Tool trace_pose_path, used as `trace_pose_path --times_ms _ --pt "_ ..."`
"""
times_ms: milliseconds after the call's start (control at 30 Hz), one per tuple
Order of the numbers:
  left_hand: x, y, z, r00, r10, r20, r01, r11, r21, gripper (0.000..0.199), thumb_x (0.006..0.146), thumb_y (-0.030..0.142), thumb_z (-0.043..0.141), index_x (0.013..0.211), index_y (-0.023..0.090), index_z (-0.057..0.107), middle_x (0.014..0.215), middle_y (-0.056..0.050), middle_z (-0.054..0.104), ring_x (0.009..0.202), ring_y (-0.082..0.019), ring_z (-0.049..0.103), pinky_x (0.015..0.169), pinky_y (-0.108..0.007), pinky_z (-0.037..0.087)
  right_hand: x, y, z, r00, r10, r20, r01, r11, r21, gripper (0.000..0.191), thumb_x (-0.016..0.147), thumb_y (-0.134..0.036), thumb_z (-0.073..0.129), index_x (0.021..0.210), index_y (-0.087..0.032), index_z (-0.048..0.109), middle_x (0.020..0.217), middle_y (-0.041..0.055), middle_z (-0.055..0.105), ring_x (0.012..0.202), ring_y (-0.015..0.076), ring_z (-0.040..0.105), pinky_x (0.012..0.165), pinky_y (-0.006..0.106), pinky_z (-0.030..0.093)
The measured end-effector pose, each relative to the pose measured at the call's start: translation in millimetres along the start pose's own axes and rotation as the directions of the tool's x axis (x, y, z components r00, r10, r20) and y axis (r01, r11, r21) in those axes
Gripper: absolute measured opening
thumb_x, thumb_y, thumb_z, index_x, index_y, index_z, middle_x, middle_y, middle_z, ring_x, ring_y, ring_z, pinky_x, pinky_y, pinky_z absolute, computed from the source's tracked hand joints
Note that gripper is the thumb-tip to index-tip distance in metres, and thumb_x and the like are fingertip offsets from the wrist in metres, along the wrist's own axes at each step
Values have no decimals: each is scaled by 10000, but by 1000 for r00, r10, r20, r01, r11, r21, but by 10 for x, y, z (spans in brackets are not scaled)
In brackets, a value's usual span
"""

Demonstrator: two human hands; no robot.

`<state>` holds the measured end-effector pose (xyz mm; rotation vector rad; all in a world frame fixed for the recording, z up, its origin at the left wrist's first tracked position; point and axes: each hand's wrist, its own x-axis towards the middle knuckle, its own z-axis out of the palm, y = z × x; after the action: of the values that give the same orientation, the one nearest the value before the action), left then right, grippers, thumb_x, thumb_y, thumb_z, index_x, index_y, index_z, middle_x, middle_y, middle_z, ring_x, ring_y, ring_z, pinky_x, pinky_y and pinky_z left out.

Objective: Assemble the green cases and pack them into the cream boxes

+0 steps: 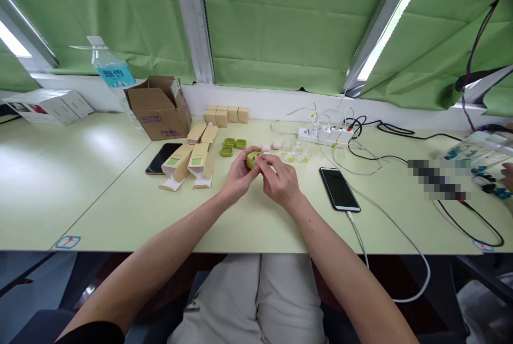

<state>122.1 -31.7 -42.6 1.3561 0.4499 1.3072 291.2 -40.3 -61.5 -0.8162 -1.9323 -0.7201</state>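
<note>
Over the middle of the table, my left hand (239, 174) grips a small olive-green case (251, 160). My right hand (279, 177) meets it there, thumb and fingers pinched against the case's right side. Part of the case is hidden by the fingers. Just beyond my hands sit several small green square trays (228, 143). To the right of these lie small pale pink pieces (276, 145) and a cluster of clear cups (295, 150) with yellow bits in them. Opened cream cartons (200, 159) with green labels lie to the left.
Closed small tan boxes (226, 114) line the wall beside an open cardboard box (160, 111) and a water bottle (114, 69). A dark phone (160, 158) lies partly under the cartons. On the right are a cabled phone (340, 189), a power strip (325, 134) and loose cables.
</note>
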Motion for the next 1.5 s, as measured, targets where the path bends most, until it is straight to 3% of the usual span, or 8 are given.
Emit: trace_pose_path --times_ms 233,467,600,700,900,1200,1367,1500 --pt "-9 -41 -1 1000 14 16 -14 1000 -17 628 879 534 909 1351 250 607 1162 -68 688 1086 -209 680 1008 -343 578 27 -2 -51 999 -10 37 10 1000 -14 425 1084 -112 488 1459 -143 687 1268 203 771 1153 244 789 842 306 681" --pt "2 -32 -55 998 20 63 -19 1000 -19 607 884 459 920 1390 262 648 1143 -61 679 966 -168 633 845 -264 552 16 15 -47 987 25 159 -16 998 -56 430 1092 -141 517 1486 -167 687 1320 191 752 1150 231 785 902 304 677" --pt "3 22 -62 997 -43 70 47 997 -56 604 862 442 940 1376 256 682 1083 -51 682 850 -145 589 758 -266 506 16 15 -45 995 51 85 -49 999 -18 405 1108 -164 487 1441 -173 718 1303 180 766 1057 203 795 860 285 673" --pt "10 64 -88 985 -131 109 143 983 -113 628 836 452 958 1373 256 698 1151 -75 699 858 -155 618 759 -292 500 30 -4 -56 998 67 15 -67 997 31 396 1109 -188 498 1446 -166 705 1287 184 776 1023 210 804 837 299 677" --pt "20 69 -165 964 -207 169 244 939 -241 594 817 394 976 1341 252 735 1125 -73 705 889 -163 657 790 -298 523 55 -49 -83 998 68 12 -69 994 80 429 1104 -180 486 1496 -139 655 1335 217 753 1160 257 792 889 338 689" --pt "32 72 -150 961 -209 181 263 893 -364 529 815 305 977 1291 226 762 1089 -61 729 908 -153 683 805 -272 528 76 -78 -91 995 89 40 -93 991 94 483 1101 -176 438 1550 -164 616 1348 213 741 1129 268 794 876 358 702" --pt "18 96 -104 969 -191 157 232 923 -307 502 842 344 965 1284 232 755 1114 -64 736 948 -158 702 824 -268 537 64 -84 -80 990 107 91 -111 993 36 510 1087 -152 422 1557 -168 621 1361 215 737 1109 269 794 846 352 701" --pt "1 74 -77 977 -181 108 201 954 -220 499 877 405 942 1293 242 719 1099 -58 746 947 -160 713 837 -277 547 67 -85 -81 995 79 66 -80 997 16 470 1090 -151 451 1511 -143 661 1363 220 736 1137 264 783 876 346 696"
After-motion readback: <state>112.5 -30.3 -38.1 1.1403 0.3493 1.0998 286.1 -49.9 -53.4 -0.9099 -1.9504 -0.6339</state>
